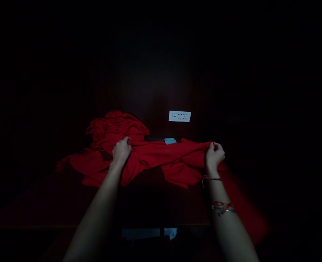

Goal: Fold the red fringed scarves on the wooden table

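A large red cloth [150,154] lies crumpled on a dark table [150,203] in a very dim room. My left hand [121,150] is closed on a fold of the red cloth near its middle. My right hand [214,154] pinches the cloth's right edge, and the stretch between the two hands is pulled fairly taut. More red fabric is heaped behind my left hand and hangs blurred below my right forearm, which wears thread bracelets [221,207].
A white wall socket plate [179,116] sits on the dark wall behind the table. A small pale object [170,141], perhaps a phone, peeks out just behind the cloth. The table's front edge [95,225] runs across near my forearms.
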The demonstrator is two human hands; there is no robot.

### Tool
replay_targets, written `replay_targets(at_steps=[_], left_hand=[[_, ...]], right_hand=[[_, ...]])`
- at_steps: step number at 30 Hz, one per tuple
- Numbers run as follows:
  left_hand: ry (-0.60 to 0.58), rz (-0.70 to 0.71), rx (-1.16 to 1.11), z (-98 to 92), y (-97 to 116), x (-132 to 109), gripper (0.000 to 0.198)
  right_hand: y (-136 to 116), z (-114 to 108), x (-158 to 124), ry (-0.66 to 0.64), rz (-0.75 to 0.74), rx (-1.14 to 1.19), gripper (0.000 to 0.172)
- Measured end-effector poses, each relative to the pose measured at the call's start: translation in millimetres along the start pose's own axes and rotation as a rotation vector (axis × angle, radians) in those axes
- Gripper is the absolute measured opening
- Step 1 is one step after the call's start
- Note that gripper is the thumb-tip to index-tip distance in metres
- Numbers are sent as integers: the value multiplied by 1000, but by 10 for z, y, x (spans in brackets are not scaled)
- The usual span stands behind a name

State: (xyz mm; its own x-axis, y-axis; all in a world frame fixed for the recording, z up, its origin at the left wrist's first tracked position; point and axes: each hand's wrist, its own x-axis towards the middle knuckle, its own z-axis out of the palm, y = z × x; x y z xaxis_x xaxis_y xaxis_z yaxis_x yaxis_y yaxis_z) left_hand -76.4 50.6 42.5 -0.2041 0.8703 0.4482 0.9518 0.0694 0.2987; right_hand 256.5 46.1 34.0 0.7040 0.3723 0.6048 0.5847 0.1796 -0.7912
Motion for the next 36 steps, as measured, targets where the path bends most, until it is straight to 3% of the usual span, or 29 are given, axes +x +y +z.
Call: replay_targets(at_steps=[2,4,7,8,10,12,18,22,25,28,32,34,36], left_hand=[[54,-79,50,-27,50,-54,43],[85,14,34,11,273,-176,52],[-15,577,-193,187,748,-416,49],[-63,678,-267,256,883,-492,51],[-100,702,-361,370,1070,-620,59],[-70,632,-423,441,1155,-712,61],[89,440,-557,500,1235,-789,34],[133,315,-501,426,1137,-643,25],[140,274,-252,314,957,-490,25],[106,188,-19,185,698,-331,26],[116,11,55,37,226,-107,34],[114,28,28,21,50,-30,40],[46,98,-1,67,13,-17,52]], right_hand=[[-78,37,-88,-136,-133,27,28],[-190,76,-201,-329,-304,70,27],[-338,97,-341,-536,-523,140,23],[-370,92,-371,-564,-567,160,23],[-408,73,-406,-574,-609,190,22],[-428,51,-420,-568,-628,212,22],[-485,-2,-438,-579,-689,251,22],[-492,-2,-435,-514,-619,218,27],[-450,32,-418,-501,-542,171,30],[-334,57,-335,-422,-398,68,32],[-100,24,-132,-220,-115,-151,32],[-10,9,-66,-223,-44,-243,28],[32,22,-62,-310,-79,-296,23]])
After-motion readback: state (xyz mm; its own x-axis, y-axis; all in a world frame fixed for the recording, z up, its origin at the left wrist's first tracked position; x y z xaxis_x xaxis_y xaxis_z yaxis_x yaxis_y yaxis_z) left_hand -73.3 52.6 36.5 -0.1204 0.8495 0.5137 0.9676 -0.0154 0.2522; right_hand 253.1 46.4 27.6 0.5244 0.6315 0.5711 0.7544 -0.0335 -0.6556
